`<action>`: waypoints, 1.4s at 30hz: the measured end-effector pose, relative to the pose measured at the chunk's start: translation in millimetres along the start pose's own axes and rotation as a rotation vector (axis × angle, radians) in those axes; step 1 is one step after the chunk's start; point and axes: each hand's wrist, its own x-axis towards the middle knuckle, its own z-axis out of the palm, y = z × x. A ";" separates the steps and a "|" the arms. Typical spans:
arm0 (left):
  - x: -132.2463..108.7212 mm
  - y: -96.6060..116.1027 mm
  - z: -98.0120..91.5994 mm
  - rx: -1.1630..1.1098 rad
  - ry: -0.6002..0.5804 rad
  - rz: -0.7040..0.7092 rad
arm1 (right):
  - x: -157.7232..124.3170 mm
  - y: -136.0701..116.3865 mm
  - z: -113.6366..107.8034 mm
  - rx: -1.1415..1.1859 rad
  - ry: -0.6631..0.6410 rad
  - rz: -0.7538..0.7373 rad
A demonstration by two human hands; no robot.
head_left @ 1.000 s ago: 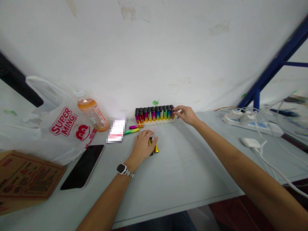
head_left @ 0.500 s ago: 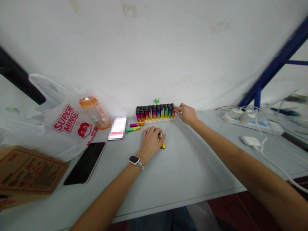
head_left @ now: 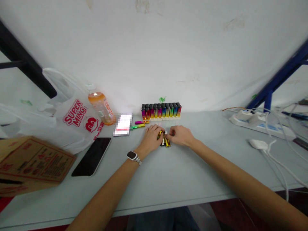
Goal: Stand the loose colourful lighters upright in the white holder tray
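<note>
Colourful metallic lighters (head_left: pixel 161 111) with black tops stand upright in rows in a pale tray by the wall. In front of them, my left hand (head_left: pixel 152 138) lies palm down on the desk, its fingers curled around gold lighters (head_left: pixel 167 142) that partly show by the thumb. From the right, my right hand (head_left: pixel 181 135) reaches the same gold lighters with closed fingers, its fingertips against one of them. A purple lighter (head_left: pixel 141 122) and a green-yellow lighter (head_left: pixel 138 126) lie flat beyond my left hand.
To the left are a phone (head_left: pixel 91 157), a cardboard box (head_left: pixel 36 160), a white plastic bag (head_left: pixel 60 128), a drink bottle (head_left: pixel 102 107) and a blurred-out screen or card (head_left: pixel 123 124). A power strip (head_left: pixel 262 123) and white charger (head_left: pixel 258 144) with cables lie at right.
My right hand has moved from the right end of the lighter tray down to the gold lighters beside my left hand. My left hand stays over them. The view has shifted slightly.
</note>
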 end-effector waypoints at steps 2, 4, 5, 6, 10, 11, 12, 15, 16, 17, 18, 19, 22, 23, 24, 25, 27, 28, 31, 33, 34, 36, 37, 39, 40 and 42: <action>-1.2 -0.2 2.2 0.039 -0.012 0.023 | -0.2 -9.7 1.6 -0.002 -0.051 0.019; -0.8 -0.5 3.0 0.055 -0.012 0.013 | 3.7 -14.4 1.2 -0.007 -0.054 0.048; -0.4 -0.8 3.0 0.057 -0.005 -0.002 | 6.5 -15.2 0.7 -0.007 -0.054 0.064; -0.2 -1.2 2.8 0.055 0.008 -0.020 | 9.5 -15.1 0.3 -0.002 -0.052 0.078; -1.6 -3.1 0.3 0.005 0.105 -0.053 | 21.0 -10.1 3.0 0.115 0.026 0.083; -2.3 -3.5 -0.6 -0.015 0.137 -0.053 | 23.8 -8.8 5.2 0.183 0.069 0.060; -3.0 -3.8 -1.6 -0.035 0.171 -0.053 | 26.5 -7.8 7.9 0.279 0.110 0.025; -4.8 -4.2 -4.3 -0.083 0.234 -0.054 | 32.9 -8.6 17.8 0.719 0.183 -0.120; -5.3 -3.9 -5.0 -0.088 0.237 -0.054 | 33.7 -10.2 20.9 0.878 0.188 -0.163; -5.8 -3.4 -5.4 -0.088 0.232 -0.052 | 33.6 -12.2 23.6 1.016 0.190 -0.194; -6.3 -2.5 -5.8 -0.084 0.221 -0.050 | 32.4 -14.4 25.8 1.125 0.193 -0.206; -6.9 -1.2 -6.0 -0.079 0.206 -0.049 | 30.3 -16.6 27.3 1.209 0.196 -0.199; -8.7 3.8 -6.9 -0.065 0.149 -0.046 | 20.5 -21.1 29.1 1.344 0.156 -0.110; -9.3 5.3 -7.3 -0.065 0.133 -0.042 | 17.3 -21.6 29.4 1.359 0.138 -0.077; -9.8 6.5 -7.8 -0.068 0.123 -0.038 | 14.5 -21.7 29.9 1.361 0.126 -0.051; -10.1 7.3 -8.4 -0.076 0.118 -0.034 | 12.6 -21.3 30.7 1.351 0.129 -0.031; -10.4 7.6 -9.4 -0.095 0.119 -0.028 | 11.4 -19.9 33.9 1.305 0.180 -0.004; -10.4 7.3 -9.7 -0.103 0.124 -0.028 | 11.8 -19.0 36.0 1.272 0.217 0.003; -9.9 5.8 -9.6 -0.113 0.140 -0.032 | 13.7 -16.7 42.3 1.167 0.327 -0.010; -9.6 5.3 -8.7 -0.110 0.143 -0.031 | 13.2 -15.9 44.2 1.136 0.354 -0.048; -9.5 5.2 -8.1 -0.108 0.141 -0.029 | 12.3 -15.8 44.1 1.133 0.353 -0.070; -9.2 5.3 -7.1 -0.107 0.138 -0.026 | 10.0 -16.1 42.5 1.115 0.341 -0.093; -9.1 5.3 -6.6 -0.108 0.137 -0.026 | 8.9 -16.5 41.2 1.090 0.342 -0.087; -8.7 4.9 -5.8 -0.109 0.139 -0.024 | 7.5 -17.4 38.7 1.013 0.360 -0.061; -8.6 4.5 -5.5 -0.109 0.139 -0.023 | 7.2 -17.8 37.6 0.976 0.371 -0.052; -8.5 3.6 -4.8 -0.107 0.138 -0.020 | 7.1 -18.3 36.5 0.929 0.386 -0.054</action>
